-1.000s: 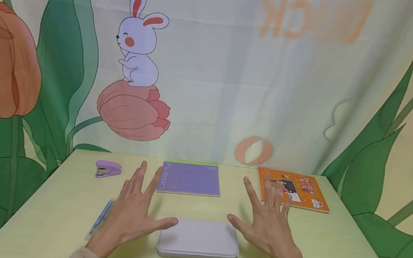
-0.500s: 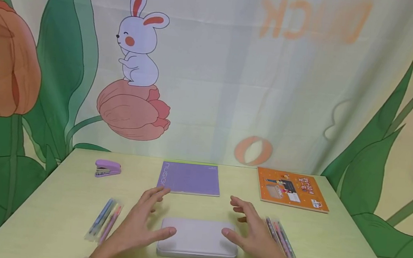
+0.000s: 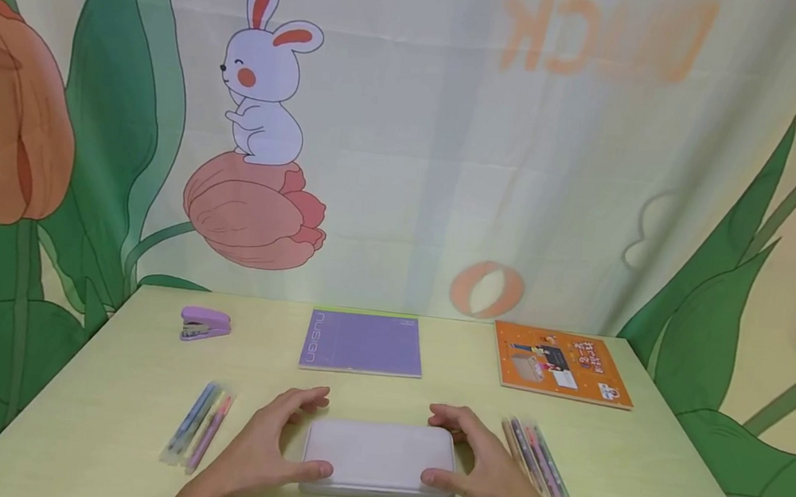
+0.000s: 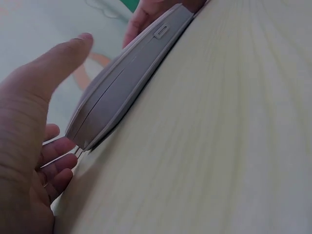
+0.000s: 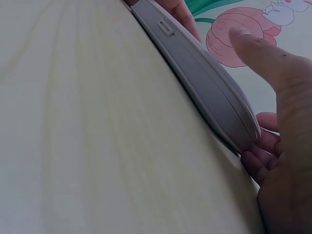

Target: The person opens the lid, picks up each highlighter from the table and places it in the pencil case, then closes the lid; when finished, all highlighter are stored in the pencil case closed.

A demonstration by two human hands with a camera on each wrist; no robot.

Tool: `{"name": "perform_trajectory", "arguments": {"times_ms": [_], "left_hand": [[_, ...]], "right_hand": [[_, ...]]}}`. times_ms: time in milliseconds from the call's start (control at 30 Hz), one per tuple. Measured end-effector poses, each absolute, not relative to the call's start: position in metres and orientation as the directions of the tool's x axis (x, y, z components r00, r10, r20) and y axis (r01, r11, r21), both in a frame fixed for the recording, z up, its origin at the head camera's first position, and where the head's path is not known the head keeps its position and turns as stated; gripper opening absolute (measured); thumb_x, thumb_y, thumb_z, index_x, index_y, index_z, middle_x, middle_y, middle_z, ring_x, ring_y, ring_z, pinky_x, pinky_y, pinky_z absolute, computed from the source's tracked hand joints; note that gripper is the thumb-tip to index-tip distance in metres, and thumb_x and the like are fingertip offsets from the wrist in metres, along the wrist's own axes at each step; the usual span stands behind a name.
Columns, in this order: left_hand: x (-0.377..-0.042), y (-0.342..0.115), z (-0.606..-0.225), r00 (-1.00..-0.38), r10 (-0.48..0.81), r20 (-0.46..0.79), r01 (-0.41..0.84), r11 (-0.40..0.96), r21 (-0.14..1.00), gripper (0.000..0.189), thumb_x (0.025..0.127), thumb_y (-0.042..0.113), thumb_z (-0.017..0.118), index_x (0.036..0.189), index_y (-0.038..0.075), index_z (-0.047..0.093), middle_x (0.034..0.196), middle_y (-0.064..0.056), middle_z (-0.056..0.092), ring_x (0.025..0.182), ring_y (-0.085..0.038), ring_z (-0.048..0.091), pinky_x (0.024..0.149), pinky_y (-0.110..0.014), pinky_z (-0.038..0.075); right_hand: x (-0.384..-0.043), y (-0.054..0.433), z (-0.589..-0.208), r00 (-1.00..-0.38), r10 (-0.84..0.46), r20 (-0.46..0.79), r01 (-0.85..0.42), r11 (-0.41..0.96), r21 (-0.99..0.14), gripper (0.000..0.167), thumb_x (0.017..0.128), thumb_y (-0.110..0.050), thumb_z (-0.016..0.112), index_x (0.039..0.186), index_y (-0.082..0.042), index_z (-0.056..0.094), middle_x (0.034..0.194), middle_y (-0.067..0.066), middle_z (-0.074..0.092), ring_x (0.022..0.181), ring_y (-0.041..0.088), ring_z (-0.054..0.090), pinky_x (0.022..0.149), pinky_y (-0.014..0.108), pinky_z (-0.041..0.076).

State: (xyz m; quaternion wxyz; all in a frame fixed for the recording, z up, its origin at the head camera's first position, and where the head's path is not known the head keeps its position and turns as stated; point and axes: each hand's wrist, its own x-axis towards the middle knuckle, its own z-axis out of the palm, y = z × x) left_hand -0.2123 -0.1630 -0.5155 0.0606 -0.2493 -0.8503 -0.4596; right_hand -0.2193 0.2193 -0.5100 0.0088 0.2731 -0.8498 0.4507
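Observation:
A flat, pale grey-lilac pencil case lies closed on the table at the front middle in the head view. My left hand is at its left end, the thumb over the front corner. At the right end is my right hand, in a mirrored pose. In the left wrist view the thumb is raised off the case and bent fingers meet its end. The right wrist view has fingertips against the other end of the case, thumb apart. A seam and small tab show along its front side.
Two clear packs of pens, the left pack and the right pack, flank the hands on the table. Farther back are a purple stapler, a purple notebook and an orange book. A printed curtain hangs behind.
Both hands have come down from a spread-finger pose above the table to the two ends of the pencil case, their fingers bending. The pencil case has stayed in place.

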Motion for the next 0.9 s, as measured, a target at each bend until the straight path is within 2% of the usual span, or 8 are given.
{"name": "perform_trajectory", "arguments": {"times_ms": [133,233,367,467,567,767,900], "left_hand": [[-0.211,-0.164,-0.518,-0.869,0.39,0.303,0.48,0.519,0.707,0.109,0.075,0.064,0.099,0.161,0.013,0.056,0.142,0.007,0.07,0.135,-0.017,0.06,0.12,-0.048,0.047],[-0.211,-0.164,-0.518,-0.853,0.421,0.309,0.511,0.552,0.659,0.113,0.07,0.07,0.099,0.16,0.014,0.058,0.143,0.01,0.069,0.133,-0.013,0.055,0.119,-0.053,0.047],[-0.212,-0.162,-0.517,-0.84,0.444,0.313,0.534,0.573,0.622,0.114,0.064,0.075,0.099,0.155,0.016,0.062,0.138,0.014,0.067,0.128,-0.012,0.052,0.115,-0.051,0.049],[-0.213,-0.16,-0.517,-0.843,0.442,0.307,0.53,0.588,0.61,0.105,0.062,0.075,0.1,0.147,0.022,0.066,0.13,0.019,0.063,0.124,-0.011,0.05,0.112,-0.047,0.05],[-0.212,-0.158,-0.517,-0.846,0.436,0.305,0.526,0.598,0.604,0.096,0.062,0.072,0.102,0.139,0.026,0.067,0.126,0.022,0.062,0.122,-0.011,0.05,0.11,-0.044,0.05],[-0.209,-0.155,-0.517,-0.852,0.42,0.314,0.522,0.617,0.589,0.089,0.063,0.065,0.104,0.135,0.028,0.067,0.125,0.022,0.061,0.12,-0.009,0.05,0.109,-0.044,0.05],[-0.208,-0.154,-0.516,-0.851,0.408,0.331,0.525,0.628,0.575,0.086,0.064,0.064,0.103,0.134,0.029,0.067,0.124,0.022,0.062,0.118,-0.008,0.05,0.106,-0.043,0.049]], "right_hand": [[-0.218,0.22,-0.51,-0.821,-0.5,0.275,-0.523,0.465,-0.715,0.087,0.087,-0.043,0.097,0.157,-0.012,0.055,0.146,0.001,0.066,0.131,0.015,0.062,0.117,0.027,0.046],[-0.216,0.219,-0.51,-0.811,-0.522,0.265,-0.544,0.503,-0.672,0.095,0.083,-0.053,0.098,0.158,-0.014,0.054,0.148,-0.001,0.062,0.132,0.015,0.059,0.118,0.028,0.045],[-0.214,0.216,-0.509,-0.823,-0.529,0.205,-0.524,0.57,-0.633,0.113,0.073,-0.068,0.097,0.163,-0.019,0.05,0.149,-0.011,0.053,0.133,0.012,0.053,0.117,0.035,0.047],[-0.213,0.214,-0.51,-0.835,-0.522,0.176,-0.506,0.602,-0.617,0.12,0.069,-0.074,0.096,0.165,-0.02,0.048,0.148,-0.016,0.048,0.134,0.012,0.05,0.116,0.042,0.049],[-0.213,0.212,-0.511,-0.844,-0.505,0.179,-0.499,0.618,-0.608,0.12,0.067,-0.075,0.096,0.163,-0.019,0.05,0.146,-0.016,0.049,0.132,0.012,0.051,0.115,0.044,0.051],[-0.215,0.212,-0.515,-0.867,-0.451,0.214,-0.482,0.645,-0.594,0.117,0.057,-0.078,0.098,0.153,-0.022,0.062,0.129,-0.019,0.054,0.116,0.007,0.057,0.106,0.035,0.054],[-0.218,0.211,-0.514,-0.864,-0.438,0.247,-0.492,0.634,-0.597,0.11,0.058,-0.075,0.101,0.148,-0.021,0.068,0.122,-0.018,0.056,0.109,0.005,0.059,0.1,0.03,0.053]]}}
